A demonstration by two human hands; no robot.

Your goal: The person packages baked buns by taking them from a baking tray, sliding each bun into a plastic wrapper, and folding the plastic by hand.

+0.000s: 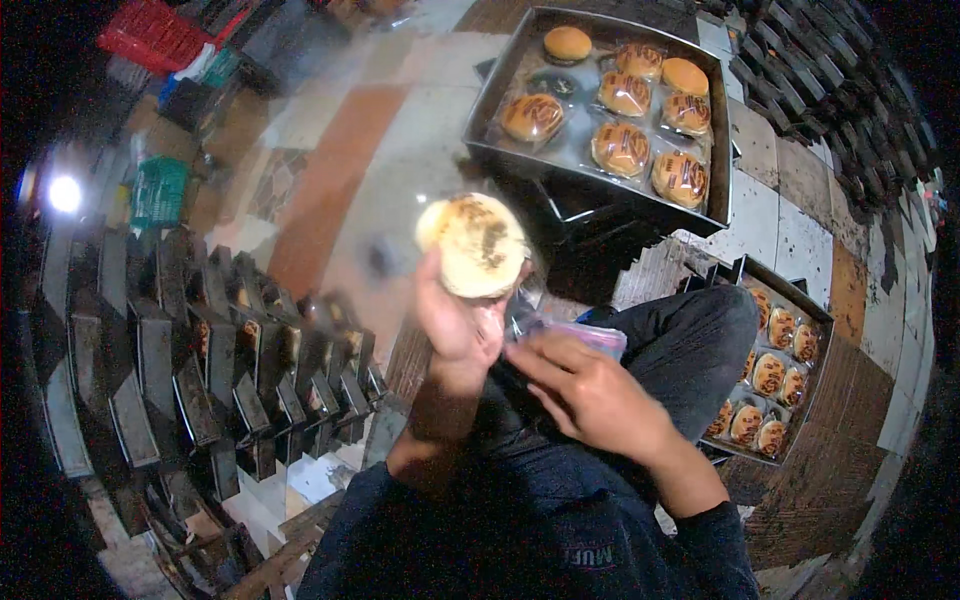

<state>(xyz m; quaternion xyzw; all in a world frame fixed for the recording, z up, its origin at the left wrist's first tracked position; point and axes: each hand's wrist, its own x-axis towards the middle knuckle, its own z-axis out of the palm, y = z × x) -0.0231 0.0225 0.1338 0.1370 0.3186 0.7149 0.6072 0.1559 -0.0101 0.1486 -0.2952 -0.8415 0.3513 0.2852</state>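
Observation:
My left hand [457,322] holds up a round bun [484,244] by its lower edge. The bun's face toward me is pale, with dark brown scorched patches. Close to the left wrist is my right hand [592,390], palm down over my lap, with its fingers pointing at the left palm. Transparent plastic film [523,311] shows between the two hands. A pinkish stack of plastic bags [596,337] lies on my thigh just beyond the right knuckles. Whether the right fingers pinch the film cannot be made out.
Ahead stands a raised metal tray [600,184] with wrapped and bare buns. Another tray [817,375] of wrapped buns sits low at right. Stacked metal trays [217,375] rise at left, and more [825,82] at far right. Green [159,191] and red baskets [154,34] stand farther off.

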